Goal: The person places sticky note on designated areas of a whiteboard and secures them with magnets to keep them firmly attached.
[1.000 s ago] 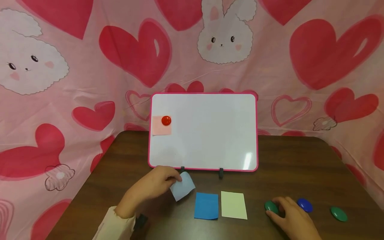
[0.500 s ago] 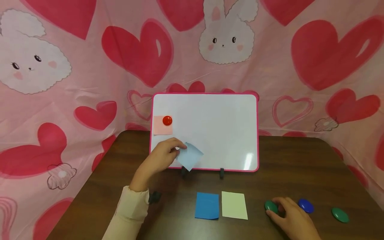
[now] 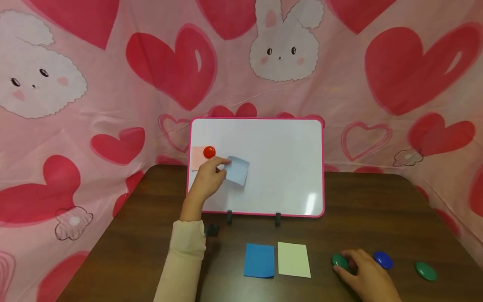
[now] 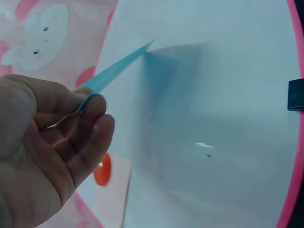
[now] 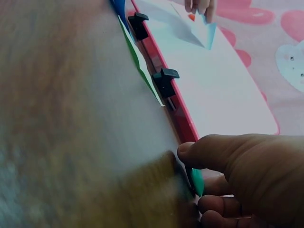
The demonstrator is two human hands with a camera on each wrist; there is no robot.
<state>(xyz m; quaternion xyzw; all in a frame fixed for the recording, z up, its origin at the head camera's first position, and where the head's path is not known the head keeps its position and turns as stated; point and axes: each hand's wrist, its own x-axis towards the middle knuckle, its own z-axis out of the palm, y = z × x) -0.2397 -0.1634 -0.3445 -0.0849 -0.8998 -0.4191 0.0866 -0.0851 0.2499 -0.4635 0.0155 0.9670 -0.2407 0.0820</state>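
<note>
A pale note (image 3: 237, 171) is pinched between the thumb and fingers of the left hand (image 3: 210, 176), held up before the board (image 3: 283, 163), just right of the pink note (image 3: 198, 158); whether the board is touched by it cannot be told. On the pink note, a red magnet (image 3: 209, 152) is placed. On the table (image 3: 124, 243), 1 green magnet (image 3: 339, 261) is gripped between the thumb and fingers of the right hand (image 3: 367, 277). Near that hand, a blue magnet (image 3: 383, 260) is seen, with the 2nd green magnet (image 3: 426, 271) farther right. A blue note (image 3: 259, 261) and a yellow note (image 3: 293, 260) are laid side by side.
</note>
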